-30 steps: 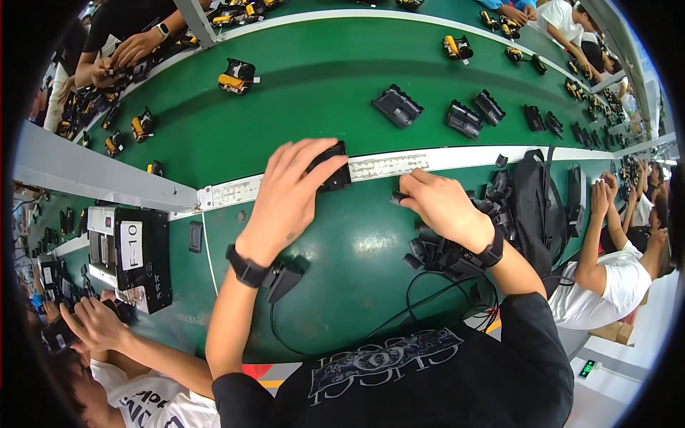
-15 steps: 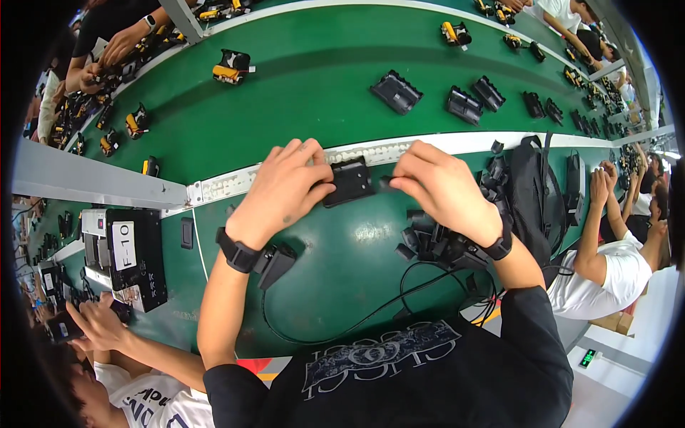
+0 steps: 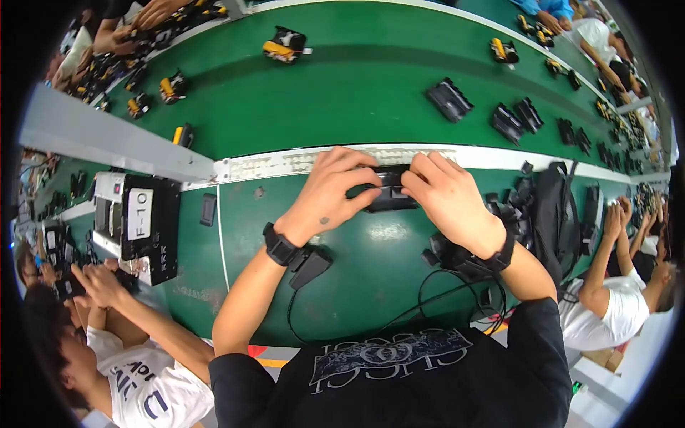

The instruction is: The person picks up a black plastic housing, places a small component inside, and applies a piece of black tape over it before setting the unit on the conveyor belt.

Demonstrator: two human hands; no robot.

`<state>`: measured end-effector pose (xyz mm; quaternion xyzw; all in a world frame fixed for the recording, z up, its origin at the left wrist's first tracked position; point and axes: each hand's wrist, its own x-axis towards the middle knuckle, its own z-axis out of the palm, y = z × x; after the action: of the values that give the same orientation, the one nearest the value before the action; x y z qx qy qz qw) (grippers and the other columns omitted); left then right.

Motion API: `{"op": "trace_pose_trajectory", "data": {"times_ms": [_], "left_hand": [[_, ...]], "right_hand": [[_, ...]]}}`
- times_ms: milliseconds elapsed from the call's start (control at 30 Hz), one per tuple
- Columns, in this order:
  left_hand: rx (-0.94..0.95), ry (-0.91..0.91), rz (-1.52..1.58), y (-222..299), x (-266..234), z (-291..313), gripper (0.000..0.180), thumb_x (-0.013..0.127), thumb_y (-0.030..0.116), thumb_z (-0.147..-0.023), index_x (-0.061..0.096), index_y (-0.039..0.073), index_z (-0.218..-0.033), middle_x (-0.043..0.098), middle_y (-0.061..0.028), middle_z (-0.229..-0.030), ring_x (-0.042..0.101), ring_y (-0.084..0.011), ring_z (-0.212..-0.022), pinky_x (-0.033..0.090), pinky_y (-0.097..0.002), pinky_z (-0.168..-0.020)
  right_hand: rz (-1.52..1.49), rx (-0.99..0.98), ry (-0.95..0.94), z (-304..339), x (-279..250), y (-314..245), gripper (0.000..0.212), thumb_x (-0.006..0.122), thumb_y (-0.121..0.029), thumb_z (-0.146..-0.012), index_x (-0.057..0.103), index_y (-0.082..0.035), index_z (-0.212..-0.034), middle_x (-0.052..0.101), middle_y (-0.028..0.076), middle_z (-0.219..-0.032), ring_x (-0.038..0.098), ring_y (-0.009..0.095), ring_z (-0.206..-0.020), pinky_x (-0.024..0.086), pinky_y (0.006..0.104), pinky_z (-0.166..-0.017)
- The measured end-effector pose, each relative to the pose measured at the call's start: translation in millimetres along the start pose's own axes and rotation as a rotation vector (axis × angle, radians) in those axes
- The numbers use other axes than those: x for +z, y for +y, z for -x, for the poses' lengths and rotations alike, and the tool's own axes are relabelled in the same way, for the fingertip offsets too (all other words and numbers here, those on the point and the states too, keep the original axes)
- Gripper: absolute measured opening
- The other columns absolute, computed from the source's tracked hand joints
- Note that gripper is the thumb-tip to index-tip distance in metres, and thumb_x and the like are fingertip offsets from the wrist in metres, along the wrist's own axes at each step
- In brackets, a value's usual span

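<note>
A black plastic housing lies near the far edge of my green worktop, in front of the white rail. My left hand grips its left end, fingers over the far side and thumb on the near side. At its right end my right hand is closed, fingertips pressed against the housing. Whether a small part sits between those right fingertips is hidden. Beneath my left wrist rests a black device with a cable.
Several black parts pile up under my right forearm, beside a black bag. A black-and-white machine stands left. Beyond the rail, a green belt carries black housings and yellow-black units. Co-workers sit on both sides.
My right hand has come left onto the housing; the small black piece at its fingertips is now out of sight. The housing now lies more level. The whole view has shifted.
</note>
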<state>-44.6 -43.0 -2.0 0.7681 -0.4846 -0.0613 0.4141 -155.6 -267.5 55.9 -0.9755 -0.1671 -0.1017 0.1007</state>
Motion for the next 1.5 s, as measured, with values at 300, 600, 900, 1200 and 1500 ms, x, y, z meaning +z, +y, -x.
{"op": "trace_pose_trajectory", "data": {"times_ms": [300, 600, 900, 1200, 1500], "left_hand": [[-0.033, -0.035, 0.003, 3.7, 0.1, -4.3, 0.012, 0.083, 0.016, -0.088, 0.080, 0.011, -0.098, 0.072, -0.0020, -0.128, 0.060, -0.0271, -0.125, 0.043, -0.0438, -0.111], [-0.046, -0.028, -0.013, 3.6, 3.7, -7.6, 0.012, 0.083, 0.019, -0.088, 0.080, 0.014, -0.099, 0.072, -0.0022, -0.126, 0.059, -0.0269, -0.124, 0.043, -0.0427, -0.103], [0.013, 0.035, -0.083, 30.8, -10.4, -10.4, 0.026, 0.086, 0.022, -0.085, 0.079, 0.014, -0.109, 0.068, -0.0030, -0.132, 0.060, -0.0294, -0.123, 0.044, -0.0440, -0.106], [0.097, -0.003, -0.274, 41.6, 5.5, -6.3, 0.044, 0.089, 0.033, -0.081, 0.075, 0.017, -0.121, 0.068, 0.0012, -0.121, 0.059, -0.0238, -0.118, 0.039, -0.0533, -0.113], [0.297, 0.126, -0.370, 40.7, 26.5, -0.7, 0.040, 0.088, 0.040, -0.083, 0.079, 0.016, -0.114, 0.070, 0.0033, -0.115, 0.061, -0.0207, -0.110, 0.043, -0.0536, -0.111]], "right_hand": [[-0.034, -0.017, -0.069, -4.3, -5.3, 7.6, 0.019, 0.080, -0.014, -0.086, 0.066, -0.008, -0.097, 0.057, 0.005, -0.097, 0.062, 0.027, -0.093, 0.056, 0.0419, -0.081], [-0.148, 0.027, 0.001, 5.7, -10.9, 2.4, 0.017, 0.081, -0.010, -0.087, 0.066, -0.007, -0.096, 0.058, 0.005, -0.098, 0.061, 0.028, -0.092, 0.055, 0.0421, -0.077], [-0.244, 0.108, 0.081, 15.1, -19.6, 2.6, 0.018, 0.082, -0.008, -0.086, 0.067, -0.007, -0.095, 0.058, 0.006, -0.098, 0.063, 0.027, -0.091, 0.055, 0.0418, -0.076], [-0.221, 0.066, 0.084, 13.7, -8.4, -0.8, 0.018, 0.081, -0.010, -0.085, 0.068, -0.007, -0.096, 0.058, 0.005, -0.098, 0.062, 0.028, -0.091, 0.055, 0.0412, -0.076], [-0.027, 0.105, -0.086, 18.8, -12.9, 1.0, 0.019, 0.081, -0.009, -0.081, 0.063, -0.007, -0.088, 0.058, 0.007, -0.094, 0.063, 0.029, -0.093, 0.056, 0.0414, -0.075]]}}
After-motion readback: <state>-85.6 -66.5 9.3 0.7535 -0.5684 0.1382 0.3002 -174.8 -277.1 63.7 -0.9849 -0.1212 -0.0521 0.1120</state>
